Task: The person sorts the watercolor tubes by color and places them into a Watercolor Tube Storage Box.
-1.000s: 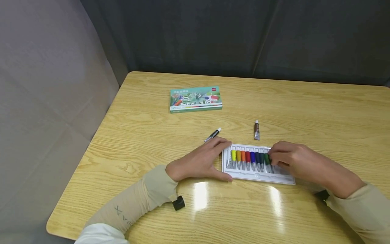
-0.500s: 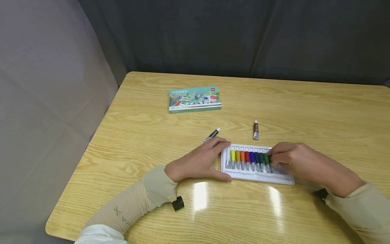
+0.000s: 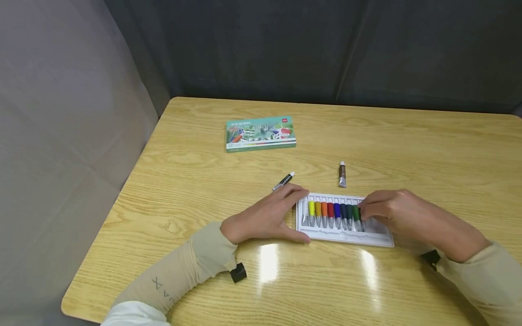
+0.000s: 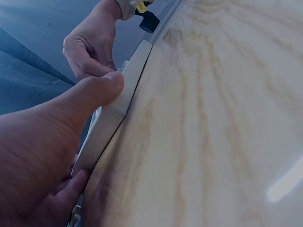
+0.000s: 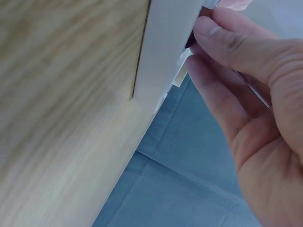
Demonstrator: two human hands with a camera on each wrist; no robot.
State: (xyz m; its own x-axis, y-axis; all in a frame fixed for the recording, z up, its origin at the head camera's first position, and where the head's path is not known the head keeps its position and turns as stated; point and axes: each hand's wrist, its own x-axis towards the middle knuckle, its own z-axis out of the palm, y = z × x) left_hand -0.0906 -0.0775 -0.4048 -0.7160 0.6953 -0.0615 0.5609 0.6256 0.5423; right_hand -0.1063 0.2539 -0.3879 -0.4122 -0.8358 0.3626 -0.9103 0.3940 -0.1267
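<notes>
A white plastic tray [image 3: 346, 236] holds a row of small paint tubes, from white and yellow [image 3: 311, 208] on the left to green [image 3: 356, 213] toward the right. My left hand [image 3: 267, 217] grips the tray's left end, thumb at the near edge and fingers at the far one. Over the tray's right part, my right hand [image 3: 397, 215] pinches a dark paint tube [image 5: 191, 40], mostly hidden by the fingers in the head view. A black paint tube [image 3: 284, 180] lies beyond my left hand. Behind the tray lies a brown paint tube [image 3: 342, 174].
Farther back on the wood-grain table [image 3: 183, 190] lies a flat green illustrated paint box [image 3: 261, 134]. A dark curtain [image 3: 261, 50] hangs behind the table, and a grey one [image 3: 69, 136] runs along its left side.
Almost nothing differs. My right fingers stay at the same part of the row, and the green tube beside them stands slightly straighter. My left hand keeps its place on the tray.
</notes>
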